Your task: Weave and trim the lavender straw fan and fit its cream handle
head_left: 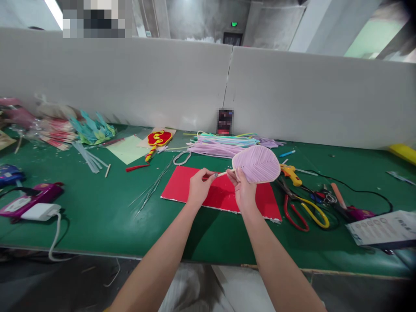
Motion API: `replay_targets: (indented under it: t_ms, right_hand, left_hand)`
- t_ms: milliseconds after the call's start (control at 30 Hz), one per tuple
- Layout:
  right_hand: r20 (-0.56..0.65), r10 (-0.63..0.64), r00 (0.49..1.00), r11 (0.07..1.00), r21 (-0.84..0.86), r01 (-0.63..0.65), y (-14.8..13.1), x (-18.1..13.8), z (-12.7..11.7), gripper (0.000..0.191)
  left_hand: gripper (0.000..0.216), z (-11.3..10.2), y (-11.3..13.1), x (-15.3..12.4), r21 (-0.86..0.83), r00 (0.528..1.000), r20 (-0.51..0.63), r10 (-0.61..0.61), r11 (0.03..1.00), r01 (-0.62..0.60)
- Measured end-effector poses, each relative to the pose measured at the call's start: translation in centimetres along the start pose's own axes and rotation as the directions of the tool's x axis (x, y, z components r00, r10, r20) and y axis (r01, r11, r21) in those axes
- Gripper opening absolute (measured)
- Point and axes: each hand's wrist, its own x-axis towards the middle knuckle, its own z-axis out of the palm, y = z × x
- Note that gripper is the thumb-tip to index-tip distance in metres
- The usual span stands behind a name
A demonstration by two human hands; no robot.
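A small fan (258, 164) with a pale purple ribbed face and a cream rim is held sideways over a red board (182, 184). My right hand (244, 187) grips it where the face meets the handle, thumb against the purple surface. Pinched between the fingers of my left hand (200, 185) is the end of the thin pale handle (222, 174). Both hands are raised a little above the board. Behind them lies a bundle of lilac, white and blue pipe cleaners (217, 147).
Red-and-yellow-handled scissors (302, 210), a yellow glue gun (292, 174) and its cable lie at right. A finished-looking red-and-yellow fan (159, 139), thin wires (151, 188) and a purple power strip (32, 199) lie left. A grey partition (130, 82) closes the back.
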Motion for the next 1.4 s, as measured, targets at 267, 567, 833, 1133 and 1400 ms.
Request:
replay_targets:
  t_ms: [267,567,833,1133,1400]
  right_hand:
    - [-0.026,0.004,1.000,1.000,-0.003,-0.004,0.0,-0.1,-0.1,0.031]
    - [-0.093,-0.008,0.996,1.000,0.021,0.010,-0.2,0.3,-0.2,0.032]
    - [-0.080,-0.012,0.997,1.000,0.015,0.013,-0.2,0.4,-0.3,0.031]
    - [-0.018,-0.042,0.999,0.999,-0.011,0.042,-0.3,0.2,0.0,0.029]
    - [0.063,-0.109,0.992,0.975,-0.185,0.119,-0.8,-0.7,0.8,0.026]
  left_hand:
    - [0.016,0.0,0.0,-0.5,0.379,0.935,0.051,0.350,0.859,-0.342]
    - [0.021,-0.1,-0.8,-0.5,0.457,0.891,0.175,0.418,0.768,-0.450]
    - [0.011,0.0,-0.5,-0.4,0.038,0.989,0.096,0.110,0.993,-0.114]
    - [0.021,0.4,-1.3,0.3,-0.328,0.939,0.220,-0.263,0.887,0.325]
    - [0.015,0.2,-1.5,0.2,-0.514,0.847,0.329,-0.418,0.673,0.532]
